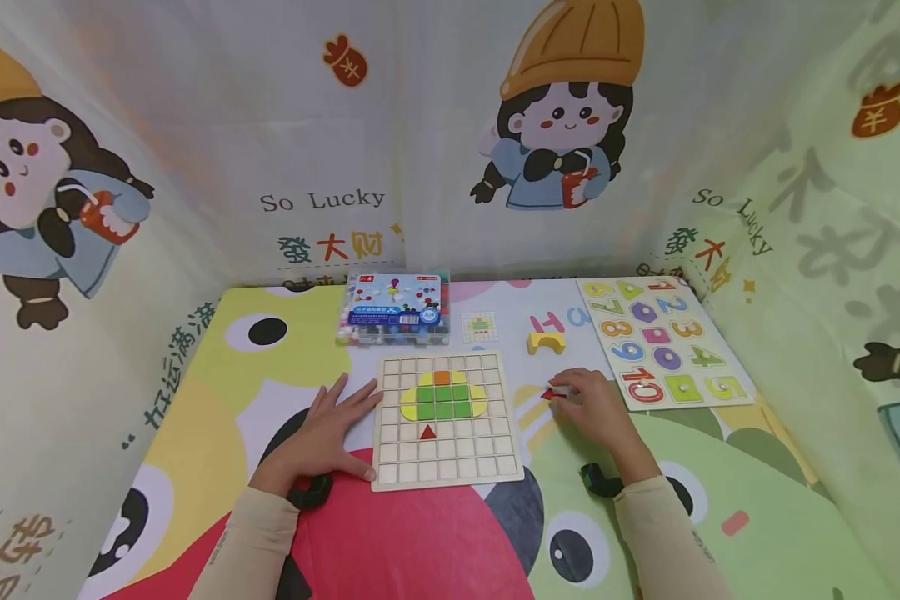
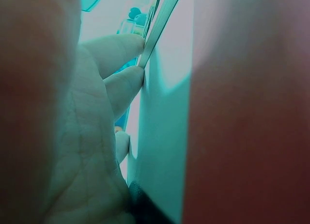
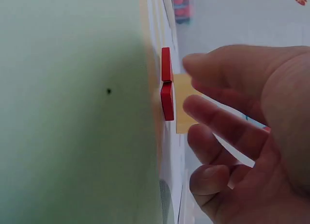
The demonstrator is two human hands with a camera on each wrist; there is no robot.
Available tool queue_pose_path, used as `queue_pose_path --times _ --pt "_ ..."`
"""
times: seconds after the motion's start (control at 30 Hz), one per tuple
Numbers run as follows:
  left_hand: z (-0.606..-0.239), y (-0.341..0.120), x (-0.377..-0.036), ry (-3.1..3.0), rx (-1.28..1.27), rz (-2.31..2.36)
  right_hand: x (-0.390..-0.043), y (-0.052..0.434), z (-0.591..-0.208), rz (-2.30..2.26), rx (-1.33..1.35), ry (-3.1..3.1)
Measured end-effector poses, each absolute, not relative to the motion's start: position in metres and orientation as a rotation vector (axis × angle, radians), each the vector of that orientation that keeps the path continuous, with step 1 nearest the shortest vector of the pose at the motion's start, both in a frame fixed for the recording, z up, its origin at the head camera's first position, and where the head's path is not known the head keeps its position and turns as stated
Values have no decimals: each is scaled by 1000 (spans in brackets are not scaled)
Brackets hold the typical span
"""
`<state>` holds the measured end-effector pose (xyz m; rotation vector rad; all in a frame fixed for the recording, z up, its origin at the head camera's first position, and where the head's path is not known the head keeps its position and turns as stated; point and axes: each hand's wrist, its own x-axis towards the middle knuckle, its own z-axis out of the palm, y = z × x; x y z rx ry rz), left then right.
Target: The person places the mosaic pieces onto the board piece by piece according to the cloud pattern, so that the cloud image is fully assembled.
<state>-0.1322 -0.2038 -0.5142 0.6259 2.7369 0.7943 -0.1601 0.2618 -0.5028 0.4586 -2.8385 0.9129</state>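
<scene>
A wooden grid board (image 1: 408,472) lies in the middle of the table. On it, green squares (image 1: 443,401), an orange square (image 1: 442,378) and yellow rounded pieces form a shape, with a red triangle (image 1: 427,432) below. My left hand (image 1: 322,433) spreads its fingers beside the board, touching its left edge with fingertips and thumb; the left wrist view shows those fingertips (image 2: 135,44) at the edge. To the right, my right hand (image 1: 596,408) hovers with bent fingers at two small red pieces (image 3: 166,64). In the right wrist view its fingers are apart from them.
A yellow arch block (image 1: 546,342) stands beyond the right hand. Behind the board are a small pattern card (image 1: 480,327) and a clear plastic box (image 1: 396,307) with a blue label. A number and shape puzzle board (image 1: 663,342) lies at the right. A printed curtain hangs behind.
</scene>
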Motion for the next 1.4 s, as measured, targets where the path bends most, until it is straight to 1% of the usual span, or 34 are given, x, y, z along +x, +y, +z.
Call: queue_pose_path --times 0.23,1.1,1.4 --pt "-514 -203 -133 2735 627 796 -160 262 -503 846 584 -2875" --pt "-514 -204 -134 2727 616 793 -156 257 -502 825 551 -2922" --pt "-515 -204 -134 2728 615 796 -150 249 -498 878 655 -2837"
